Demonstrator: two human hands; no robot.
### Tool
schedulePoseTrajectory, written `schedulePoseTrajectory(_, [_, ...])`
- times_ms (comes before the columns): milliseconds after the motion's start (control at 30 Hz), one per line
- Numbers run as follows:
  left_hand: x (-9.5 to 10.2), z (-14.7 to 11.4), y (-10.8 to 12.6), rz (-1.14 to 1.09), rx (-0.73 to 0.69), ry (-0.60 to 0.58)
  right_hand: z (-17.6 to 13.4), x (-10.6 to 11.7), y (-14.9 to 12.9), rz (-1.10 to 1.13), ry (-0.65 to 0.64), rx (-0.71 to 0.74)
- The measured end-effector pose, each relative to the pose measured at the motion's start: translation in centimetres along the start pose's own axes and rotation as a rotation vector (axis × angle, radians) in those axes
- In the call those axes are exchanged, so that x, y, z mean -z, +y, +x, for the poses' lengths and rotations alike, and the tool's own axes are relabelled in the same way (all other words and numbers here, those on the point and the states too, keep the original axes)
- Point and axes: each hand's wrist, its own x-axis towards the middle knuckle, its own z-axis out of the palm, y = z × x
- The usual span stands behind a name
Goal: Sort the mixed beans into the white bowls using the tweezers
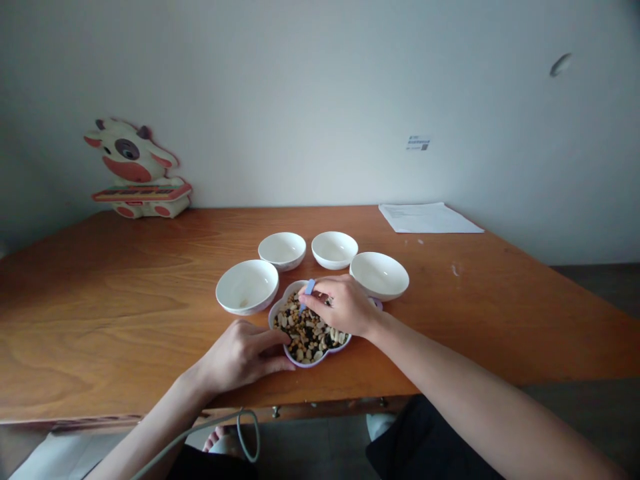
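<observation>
A scalloped bowl (311,364) with a pale purple rim stands near the table's front edge. It holds a mix (306,333) of peanuts, yellow kernels and dark beans. My left hand (245,353) grips its left rim, the fingers over the edge and the thumb low on the outside. Above the mix, my right hand (345,303) pinches a small flat blue plastic tool (309,288); its lower end points into the mix, and its exact kind is unclear. My right hand covers the bowl's upper right part.
Behind it, white bowls form an arc: far left (247,287), with a small pale bit inside, back left (283,250), back right (335,249) and right (380,275). A cow toy with a keyboard (137,170) and paper sheets (430,218) lie farther back. A cable (249,413) hangs below the edge.
</observation>
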Motion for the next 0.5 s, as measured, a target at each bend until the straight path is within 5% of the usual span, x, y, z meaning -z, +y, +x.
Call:
schedulePoseTrajectory(400, [0.2,0.3,0.2,-0.007,-0.009,0.008,0.3,0.8,0.2,0.020,-0.134,0.038])
schedulePoseTrajectory(500, [0.2,0.4,0.1,0.002,-0.018,0.020,0.3,1.0,0.4,0.063,-0.082,0.030])
